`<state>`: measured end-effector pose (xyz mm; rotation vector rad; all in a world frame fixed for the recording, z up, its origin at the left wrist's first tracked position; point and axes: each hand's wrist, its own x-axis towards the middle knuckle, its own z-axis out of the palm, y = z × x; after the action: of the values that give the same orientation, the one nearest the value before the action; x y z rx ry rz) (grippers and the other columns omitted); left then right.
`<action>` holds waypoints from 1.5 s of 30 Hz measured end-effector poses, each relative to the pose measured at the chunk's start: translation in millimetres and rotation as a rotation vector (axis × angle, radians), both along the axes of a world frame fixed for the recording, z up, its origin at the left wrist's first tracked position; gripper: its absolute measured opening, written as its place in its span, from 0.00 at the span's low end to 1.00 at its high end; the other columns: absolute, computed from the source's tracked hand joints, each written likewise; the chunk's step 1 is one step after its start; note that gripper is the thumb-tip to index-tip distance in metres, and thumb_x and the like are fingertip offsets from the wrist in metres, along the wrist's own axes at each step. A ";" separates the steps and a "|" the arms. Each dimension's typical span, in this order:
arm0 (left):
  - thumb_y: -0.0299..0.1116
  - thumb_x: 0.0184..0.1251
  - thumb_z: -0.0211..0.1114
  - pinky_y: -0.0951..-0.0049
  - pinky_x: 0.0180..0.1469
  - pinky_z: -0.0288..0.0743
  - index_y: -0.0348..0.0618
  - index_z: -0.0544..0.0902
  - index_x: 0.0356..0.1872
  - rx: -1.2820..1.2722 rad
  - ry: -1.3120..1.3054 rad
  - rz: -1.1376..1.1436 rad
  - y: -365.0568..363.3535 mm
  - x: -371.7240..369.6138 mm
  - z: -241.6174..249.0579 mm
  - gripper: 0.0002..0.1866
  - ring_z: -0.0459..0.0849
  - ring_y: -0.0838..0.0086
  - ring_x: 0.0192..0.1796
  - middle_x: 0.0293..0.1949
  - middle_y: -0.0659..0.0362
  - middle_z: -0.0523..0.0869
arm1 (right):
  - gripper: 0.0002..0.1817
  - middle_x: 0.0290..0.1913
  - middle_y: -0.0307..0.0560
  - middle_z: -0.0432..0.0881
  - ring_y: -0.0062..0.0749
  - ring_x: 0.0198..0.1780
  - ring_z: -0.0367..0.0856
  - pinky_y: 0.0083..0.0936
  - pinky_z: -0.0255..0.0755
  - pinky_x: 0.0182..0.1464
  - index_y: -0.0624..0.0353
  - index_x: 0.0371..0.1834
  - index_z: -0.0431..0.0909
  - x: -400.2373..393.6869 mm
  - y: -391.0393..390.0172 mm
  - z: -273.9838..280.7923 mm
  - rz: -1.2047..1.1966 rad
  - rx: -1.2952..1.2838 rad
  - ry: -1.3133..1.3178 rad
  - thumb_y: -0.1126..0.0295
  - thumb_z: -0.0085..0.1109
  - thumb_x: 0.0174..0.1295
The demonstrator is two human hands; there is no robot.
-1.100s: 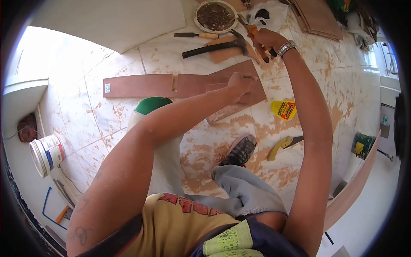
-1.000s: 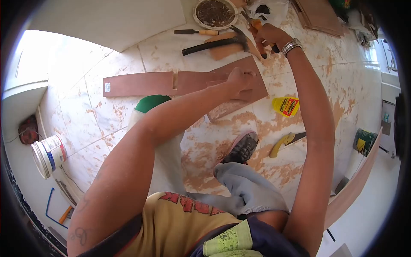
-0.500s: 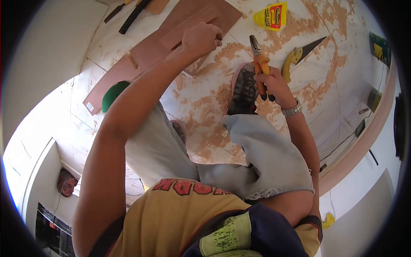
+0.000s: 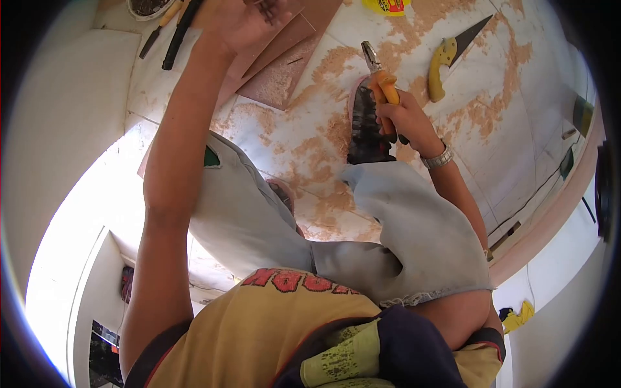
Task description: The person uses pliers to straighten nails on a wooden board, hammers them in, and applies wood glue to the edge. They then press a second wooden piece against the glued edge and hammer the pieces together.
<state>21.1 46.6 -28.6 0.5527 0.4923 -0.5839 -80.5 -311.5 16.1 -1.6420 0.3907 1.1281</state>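
Note:
My right hand [image 4: 402, 118] is closed round the orange handles of a pair of pliers [image 4: 381, 83], jaws pointing up and away from me. Above the reddish-brown boards [image 4: 278, 74], my left hand [image 4: 249, 24] is turned palm up at the top edge of the view. Several small dark, thin pieces that look like nails lie in its partly curled fingers. Another thin dark piece, like a nail, rests on the sawdust-covered end of the lower board. To the right of the pliers is a handsaw [image 4: 442, 72] with a yellow handle.
Sawdust [image 4: 336, 136] is scattered over the tiled floor. A yellow bottle [image 4: 388, 5] is cut off at the top. A black-handled tool [image 4: 181, 35], a chisel-like tool [image 4: 155, 37] and a round container [image 4: 149, 8] are at upper left. My shoe [image 4: 369, 126] is beneath the pliers.
My left hand has moved up and left and turned from a closed fist to palm up, showing the small dark pieces. The pliers stay in my right hand, and the view has shifted.

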 end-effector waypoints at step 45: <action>0.30 0.67 0.75 0.83 0.40 0.79 0.36 0.87 0.37 1.028 -0.637 -0.182 -114.3 -56.2 51.2 0.08 0.85 0.87 0.37 0.34 0.63 0.91 | 0.31 0.68 0.54 0.78 0.36 0.70 0.75 0.32 0.66 0.74 0.72 0.72 0.69 18.5 29.0 23.9 -0.086 0.330 -0.176 0.78 0.60 0.63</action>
<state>-35.1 -67.7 22.6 1.7105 0.0927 -0.2553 -62.1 -282.4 39.9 -1.4050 0.1495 0.9211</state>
